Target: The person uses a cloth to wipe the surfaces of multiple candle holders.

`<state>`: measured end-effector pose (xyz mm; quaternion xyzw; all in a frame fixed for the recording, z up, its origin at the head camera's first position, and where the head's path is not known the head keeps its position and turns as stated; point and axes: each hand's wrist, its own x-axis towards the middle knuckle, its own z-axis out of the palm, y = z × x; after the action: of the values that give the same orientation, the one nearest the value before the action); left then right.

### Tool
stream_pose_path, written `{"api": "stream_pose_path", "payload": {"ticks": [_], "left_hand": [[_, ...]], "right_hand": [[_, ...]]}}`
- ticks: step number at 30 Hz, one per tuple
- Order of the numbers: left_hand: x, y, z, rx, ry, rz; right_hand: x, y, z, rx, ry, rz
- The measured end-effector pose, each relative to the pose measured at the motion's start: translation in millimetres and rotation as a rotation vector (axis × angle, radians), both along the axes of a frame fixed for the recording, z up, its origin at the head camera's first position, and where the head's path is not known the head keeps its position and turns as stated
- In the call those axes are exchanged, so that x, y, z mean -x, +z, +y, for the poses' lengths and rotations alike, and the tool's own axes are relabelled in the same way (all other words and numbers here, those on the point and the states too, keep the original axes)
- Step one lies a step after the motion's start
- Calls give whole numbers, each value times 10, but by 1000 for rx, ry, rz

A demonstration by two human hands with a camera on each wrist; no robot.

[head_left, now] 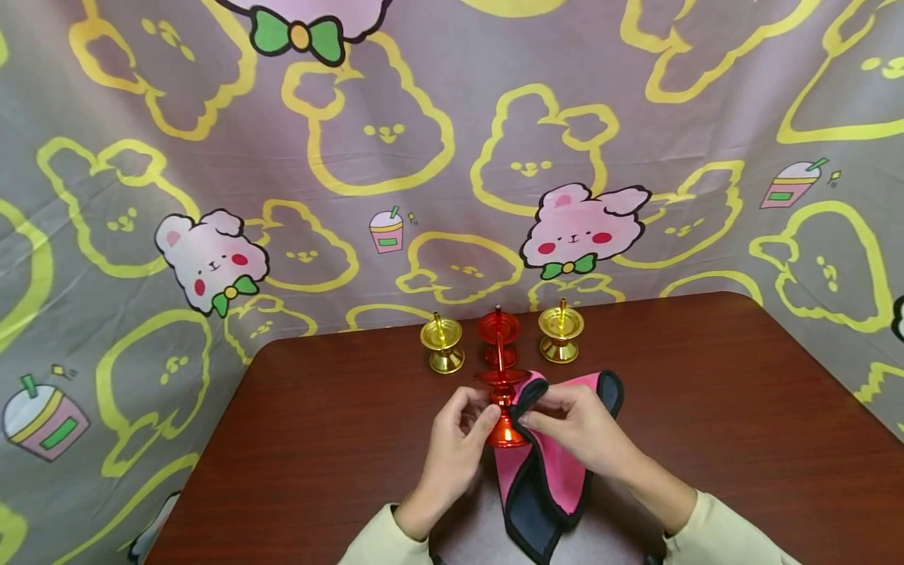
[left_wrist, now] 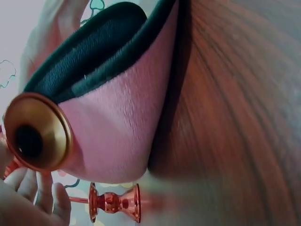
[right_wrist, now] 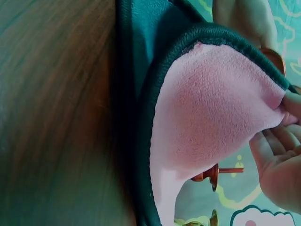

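Observation:
A shiny red candle holder (head_left: 505,430), with a round foot, a shallow dish and a thin upright spike, is held off the table in my left hand (head_left: 455,443). The left fingers and thumb grip its stem from the left. In the left wrist view the hollow underside of its foot (left_wrist: 44,136) faces the camera. My right hand (head_left: 586,428) pinches a pink cloth with black edging (head_left: 565,471) against the holder's right side. The cloth's lower part hangs down in folds, its dark reverse side partly showing. Some right fingertips are hidden behind the cloth.
Behind the hands, a second red holder (head_left: 498,326) stands upright between two gold ones, the left gold holder (head_left: 442,345) and the right gold holder (head_left: 561,333). All are near the back edge of the brown table (head_left: 339,439). A patterned curtain (head_left: 424,157) hangs behind.

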<state>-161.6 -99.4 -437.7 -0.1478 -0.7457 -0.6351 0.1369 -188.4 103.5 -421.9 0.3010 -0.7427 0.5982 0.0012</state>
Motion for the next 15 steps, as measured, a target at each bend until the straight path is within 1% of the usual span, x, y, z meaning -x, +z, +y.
{"api": "stream_pose_path", "payload": {"ticks": [2, 5, 8, 9, 11, 13, 15], "left_hand": [[-4, -10, 34, 6, 51, 20], [-4, -18, 80, 24, 126, 39], [2, -10, 113, 36, 166, 46], [7, -4, 116, 37, 171, 40], [14, 21, 107, 42, 171, 22], [21, 59, 76, 36, 147, -2], [32, 104, 28, 28, 97, -28]], "right_hand": [[-15, -3, -27, -32, -36, 12], [-45, -2, -73, -92, -90, 65], [-73, 10, -102, -142, -145, 126], [-80, 15, -103, -147, -151, 137], [-79, 25, -90, -137, -138, 121], [-61, 30, -45, -105, -88, 66], [-28, 25, 22, -53, -18, 0]]}}
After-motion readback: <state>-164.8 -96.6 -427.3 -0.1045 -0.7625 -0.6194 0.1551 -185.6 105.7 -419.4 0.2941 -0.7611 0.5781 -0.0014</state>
